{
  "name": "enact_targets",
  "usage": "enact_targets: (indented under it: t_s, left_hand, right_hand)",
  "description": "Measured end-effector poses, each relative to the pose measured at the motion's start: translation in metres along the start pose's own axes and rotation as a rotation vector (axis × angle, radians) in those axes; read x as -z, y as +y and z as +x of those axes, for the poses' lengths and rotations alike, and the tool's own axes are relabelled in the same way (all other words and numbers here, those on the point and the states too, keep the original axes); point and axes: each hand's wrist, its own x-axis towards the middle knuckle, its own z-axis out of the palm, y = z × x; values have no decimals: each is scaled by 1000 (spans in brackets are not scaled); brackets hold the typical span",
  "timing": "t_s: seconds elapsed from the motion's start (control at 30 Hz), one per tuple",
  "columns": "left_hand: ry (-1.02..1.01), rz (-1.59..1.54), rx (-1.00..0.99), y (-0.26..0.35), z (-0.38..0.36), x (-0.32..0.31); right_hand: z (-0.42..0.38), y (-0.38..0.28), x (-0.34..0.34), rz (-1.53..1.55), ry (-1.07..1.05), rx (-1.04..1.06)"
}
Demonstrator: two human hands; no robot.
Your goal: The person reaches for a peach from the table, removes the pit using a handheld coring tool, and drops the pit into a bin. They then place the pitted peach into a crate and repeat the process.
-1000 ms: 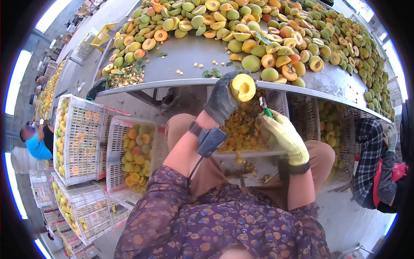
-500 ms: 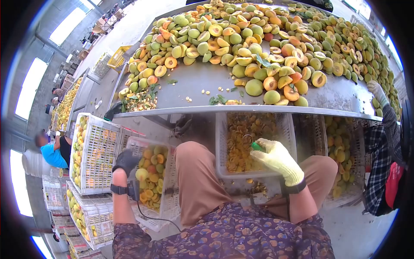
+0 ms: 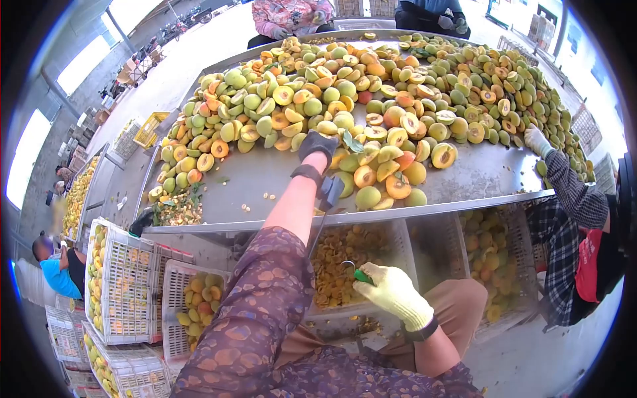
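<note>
My left hand (image 3: pixel 317 146), in a dark glove, reaches out over the metal table (image 3: pixel 265 182) and touches the near edge of a heap of green and orange apricots (image 3: pixel 332 93). Its fingers point away from me and I cannot make out their grip. Halved apricots (image 3: pixel 398 186) with brown centres lie just right of it. Low over a crate of apricot pieces (image 3: pixel 345 265), my right hand (image 3: pixel 396 296) wears a pale yellow glove. Its fingers wrap round the green handle of a pitting tool (image 3: pixel 361 275) whose curved metal end points left.
White crates of apricots (image 3: pixel 129 282) are stacked at the left, and another crate (image 3: pixel 497 259) stands under the table at the right. A co-worker's gloved hand (image 3: pixel 537 141) touches the heap at the right. Two people sit across the table.
My left hand has gone from above the left crate forward and right to the heap. The view has shifted, showing people across the table. My right hand still holds the pitting tool.
</note>
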Motion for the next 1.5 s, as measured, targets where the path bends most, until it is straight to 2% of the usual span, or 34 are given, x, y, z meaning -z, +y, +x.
enact_targets:
  t_s: [0.03, 0.1, 0.17, 0.2, 0.27, 0.33, 0.37, 0.4, 0.47, 0.53, 0.57, 0.6, 0.67, 0.7, 0.77, 0.8, 0.87, 0.9, 0.93, 1.03, 1.1, 1.27, 1.33, 1.47, 1.5]
  left_hand:
    - [-25, -59, -55, -3, -7, 5]
    - [-53, -469, -19, -41, 3, -7]
    - [-188, -878, 12, -53, -36, 19]
    - [-180, -924, 10, -57, -62, 31]
    - [-343, -934, 19, -61, -115, 55]
    - [-579, -922, -72, -65, -159, 64]
    - [-674, -788, -122, -65, -177, 69]
    - [-738, -799, -198, -69, -191, 62]
    - [-669, -1039, -204, -64, -223, 43]
    - [-272, -1170, -126, -65, -235, 13]
    - [-237, -1330, -149, -67, -238, 4]
    - [-34, -1174, -498, -72, -250, -3]
    - [-377, -1947, -382, -68, -251, -4]
    - [-367, -1948, -377, -74, -246, -6]
    - [166, -848, -551, -86, -231, -9]
    - [169, -848, -548, -87, -226, -10]
    - [-47, -1216, -412, -85, -221, -11]
    - [-94, -1222, -324, -83, -222, -11]
    - [-96, -1221, -317, -82, -225, -11]
    - [-289, -1461, -329, -70, -234, 1]
    - [-301, -1457, -334, -71, -233, -1]
    - [-351, -1595, -292, -68, -237, -2]
    - [-118, -1198, -533, -69, -241, -1]
    - [-184, -1280, -460, -71, -240, 2]
    - [-251, -1421, -397, -72, -239, 0]
  right_hand:
    - [-2, 0, 0, 25, 4, -3]
    - [0, -3, 1, 70, -4, -22]
    - [0, -7, -2, 186, 113, -9]
    - [2, -10, -4, 284, 200, -24]
    - [11, -13, -4, 458, 303, -122]
    - [21, -6, -11, 880, 361, -86]
    - [23, -9, -8, 904, 337, -95]
    - [25, -13, -6, 926, 316, -103]
    - [27, -18, -14, 937, 267, -118]
    - [24, -29, -20, 1043, 169, -195]
    - [24, -30, -31, 1203, 103, -215]
    - [26, -28, -43, 1365, 34, -235]
    - [28, -28, -50, 1388, 39, -256]
    - [29, -31, -44, 1188, 83, -236]
    - [27, -32, -39, 860, 195, -203]
    - [25, -32, -39, 859, 190, -204]
    - [21, -30, -40, 559, 202, -109]
    - [20, -29, -40, 561, 198, -114]
    - [19, -28, -41, 484, 195, -70]
    - [14, -27, -40, 339, 191, 10]
    - [10, -33, -33, 298, 98, -51]
    - [12, -30, -38, 360, 177, 19]
    - [12, -30, -39, 360, 193, 55]
    - [12, -37, -35, 308, 158, -9]
    - [13, -39, -35, 245, 135, -14]
